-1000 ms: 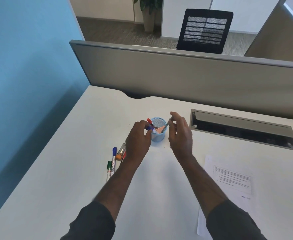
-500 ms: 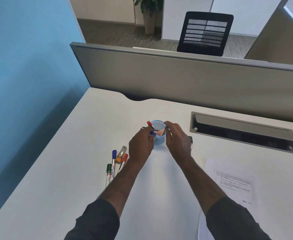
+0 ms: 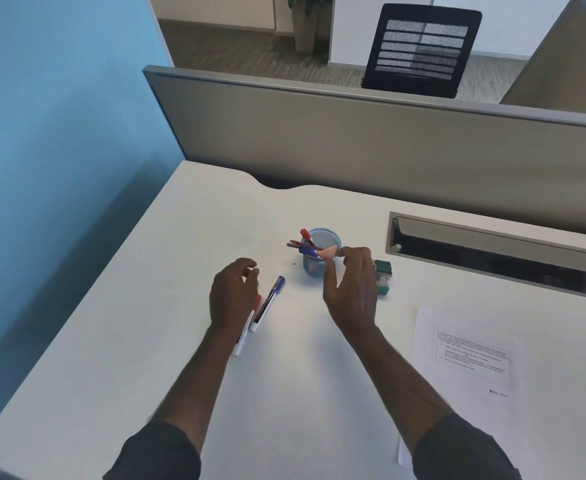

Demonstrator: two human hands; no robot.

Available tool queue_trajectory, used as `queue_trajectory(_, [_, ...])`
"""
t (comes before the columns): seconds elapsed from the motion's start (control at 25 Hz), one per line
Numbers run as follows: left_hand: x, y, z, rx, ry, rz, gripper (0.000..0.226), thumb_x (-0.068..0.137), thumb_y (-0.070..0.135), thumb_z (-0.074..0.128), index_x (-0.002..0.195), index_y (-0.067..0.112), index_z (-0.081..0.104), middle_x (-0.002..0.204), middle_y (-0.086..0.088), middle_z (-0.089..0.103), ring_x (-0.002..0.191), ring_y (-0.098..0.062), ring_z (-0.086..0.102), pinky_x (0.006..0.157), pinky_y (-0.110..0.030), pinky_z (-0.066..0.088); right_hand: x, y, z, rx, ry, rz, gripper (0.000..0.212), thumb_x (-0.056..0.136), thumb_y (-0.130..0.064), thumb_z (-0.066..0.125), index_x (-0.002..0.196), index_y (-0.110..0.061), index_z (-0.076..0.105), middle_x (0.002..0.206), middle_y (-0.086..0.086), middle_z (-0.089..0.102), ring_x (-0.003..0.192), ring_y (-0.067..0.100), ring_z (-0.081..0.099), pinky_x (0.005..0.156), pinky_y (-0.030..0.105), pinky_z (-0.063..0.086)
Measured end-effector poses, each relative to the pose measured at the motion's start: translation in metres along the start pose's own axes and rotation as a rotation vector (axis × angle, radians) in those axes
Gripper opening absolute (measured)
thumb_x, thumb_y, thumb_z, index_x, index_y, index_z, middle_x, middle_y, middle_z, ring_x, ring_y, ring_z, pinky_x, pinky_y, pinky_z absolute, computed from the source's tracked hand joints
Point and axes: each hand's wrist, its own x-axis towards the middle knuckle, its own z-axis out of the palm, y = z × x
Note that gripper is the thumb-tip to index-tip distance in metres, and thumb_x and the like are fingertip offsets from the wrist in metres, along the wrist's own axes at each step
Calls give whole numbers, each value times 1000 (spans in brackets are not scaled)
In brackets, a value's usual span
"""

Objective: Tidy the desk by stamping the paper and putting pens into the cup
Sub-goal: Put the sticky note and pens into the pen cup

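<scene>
Mid-frame, the left hand [image 3: 233, 295] hovered loosely curled and empty over two pens [image 3: 267, 304]; the right hand [image 3: 352, 287], fingers relaxed, held nothing beside the blue cup [image 3: 320, 251]; the paper [image 3: 471, 355] lay lower right

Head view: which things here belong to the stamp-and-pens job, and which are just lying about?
Job:
cup, pens already in it
blue pen on the desk
red pen under the left hand
stamp behind the right hand
paper

Lying about:
cable tray
partition
chair
plant
</scene>
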Motion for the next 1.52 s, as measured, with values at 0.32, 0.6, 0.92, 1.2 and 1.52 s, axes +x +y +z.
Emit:
queue_trajectory(0.32, [-6, -36, -7, 138, -90, -95, 8, 88, 16, 66, 87, 19, 73, 83, 2, 73, 78, -21, 66, 68, -31, 51, -49, -30, 49, 46, -211, 90, 11, 94, -26, 61, 101, -18, 62, 87, -7, 61, 76, 7, 54, 64, 18, 37])
queue_trajectory(0.6, [-17, -35, 11, 335, -180, -107, 17, 96, 30, 60, 95, 17, 71, 89, -5, 73, 84, -29, 69, 70, -33, 52, -54, -24, 93, -62, -510, 392, 29, 96, -37, 55, 120, -20, 59, 106, -3, 66, 101, 18, 61, 83, 31, 47])
queue_trajectory(0.92, [-29, -27, 32, 459, -198, -79, 25, 98, 35, 60, 111, 16, 69, 103, -6, 75, 95, -25, 72, 80, -34, 57, -49, -31, 104, -199, -672, 468, 45, 95, -39, 56, 132, -18, 41, 128, 6, 53, 113, 25, 59, 86, 34, 48])
queue_trajectory(1.2, [-40, -26, 43, 469, -238, -19, 29, 95, 29, 66, 121, 17, 66, 119, -4, 71, 108, -22, 69, 87, -33, 56, -49, -24, 89, -234, -760, 519, 72, 88, -17, 58, 150, -22, 22, 129, 9, 46, 111, 28, 58, 83, 35, 49])
queue_trajectory(1.52, [-35, -3, 34, 270, -211, -6, 50, 89, 20, 70, 137, 19, 57, 133, -4, 65, 116, -24, 65, 89, -33, 57, -45, -13, 50, -179, -751, 539, 74, 83, -22, 56, 149, -32, 25, 122, 3, 48, 104, 23, 59, 81, 35, 53])
